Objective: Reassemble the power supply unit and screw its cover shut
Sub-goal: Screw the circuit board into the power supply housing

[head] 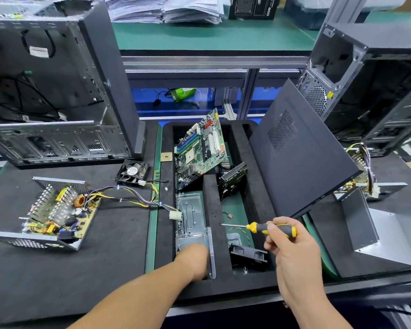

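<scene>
The opened power supply unit point(54, 216) lies on the black mat at the left, circuit board exposed, with its cable bundle point(133, 198) trailing right to a white connector. A black fan point(132, 172) sits behind it. My right hand point(292, 250) grips a yellow-and-black screwdriver point(261, 227), tip pointing left, above the black foam tray point(217, 210). My left hand point(193, 257) reaches down into the tray's left compartment beside a clear plastic piece point(190, 214). It is blurred and its fingers are hidden. A grey metal cover point(365, 230) stands at the right.
A green motherboard point(199, 148) and a drive point(233, 179) lean in the tray, and another fan point(247, 254) lies in its right slot. A black side panel point(299, 157) leans over the tray's right side. Open computer cases stand at the left point(57, 103) and right point(370, 79).
</scene>
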